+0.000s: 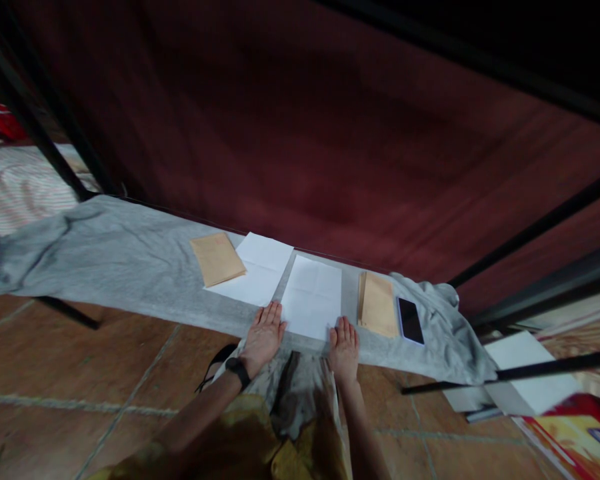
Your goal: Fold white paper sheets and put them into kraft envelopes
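Observation:
A white sheet of paper (313, 295) with fold creases lies on a grey cloth (115, 257) spread over a low surface. My left hand (263, 336) rests flat, fingers together and stretched out, at the sheet's near left corner. My right hand (344, 347) lies flat at its near right corner. Neither hand holds anything. A black watch (238, 371) is on my left wrist. Left of the sheet lies a second white sheet (257, 270) with a brown envelope (217, 259) on its left part.
A stack of brown envelopes (377, 304) and a dark phone (410, 321) lie right of the sheet. Black metal frame bars (540, 230) cross at right and left. White papers (525, 373) and a colourful box (580, 437) sit on the tiled floor (80, 373).

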Available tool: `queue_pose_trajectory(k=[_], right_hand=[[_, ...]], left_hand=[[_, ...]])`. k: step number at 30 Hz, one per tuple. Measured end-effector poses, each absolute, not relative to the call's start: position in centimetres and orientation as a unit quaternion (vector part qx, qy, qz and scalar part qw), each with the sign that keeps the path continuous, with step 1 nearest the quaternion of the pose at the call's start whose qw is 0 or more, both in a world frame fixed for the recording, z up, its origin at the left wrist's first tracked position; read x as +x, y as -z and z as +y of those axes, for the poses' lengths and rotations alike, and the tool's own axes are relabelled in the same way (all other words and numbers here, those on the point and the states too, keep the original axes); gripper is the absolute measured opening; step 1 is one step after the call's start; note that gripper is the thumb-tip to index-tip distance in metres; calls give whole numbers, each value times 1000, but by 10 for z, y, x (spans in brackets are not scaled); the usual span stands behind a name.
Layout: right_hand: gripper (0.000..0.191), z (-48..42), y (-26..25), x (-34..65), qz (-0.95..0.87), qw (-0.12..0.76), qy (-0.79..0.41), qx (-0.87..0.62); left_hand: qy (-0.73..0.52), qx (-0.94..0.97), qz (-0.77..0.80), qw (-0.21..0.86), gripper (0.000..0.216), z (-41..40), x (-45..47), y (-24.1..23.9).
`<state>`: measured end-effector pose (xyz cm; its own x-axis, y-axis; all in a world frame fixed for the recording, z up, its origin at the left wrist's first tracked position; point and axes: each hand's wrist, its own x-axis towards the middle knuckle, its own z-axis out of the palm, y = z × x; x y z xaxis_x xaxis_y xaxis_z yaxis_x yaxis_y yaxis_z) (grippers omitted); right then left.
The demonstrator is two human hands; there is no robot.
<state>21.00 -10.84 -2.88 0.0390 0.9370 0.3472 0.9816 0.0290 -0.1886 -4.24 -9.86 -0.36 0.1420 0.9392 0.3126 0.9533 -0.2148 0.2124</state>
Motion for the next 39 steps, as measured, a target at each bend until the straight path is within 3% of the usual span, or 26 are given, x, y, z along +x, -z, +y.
queue_pose_trajectory(k=[12, 25, 39], right_hand=[[55, -83, -7, 159, -718, 211, -3, -663], [49, -78, 10, 149, -752, 157, 10, -640], [54, -80, 16, 178, -708, 187, 41, -680]], left_hand=[[193, -811, -552, 1, 53, -82, 14, -3], [146, -817, -557, 0, 54, -72, 18, 6], [174, -778, -602, 25, 55, -72, -4, 5]])
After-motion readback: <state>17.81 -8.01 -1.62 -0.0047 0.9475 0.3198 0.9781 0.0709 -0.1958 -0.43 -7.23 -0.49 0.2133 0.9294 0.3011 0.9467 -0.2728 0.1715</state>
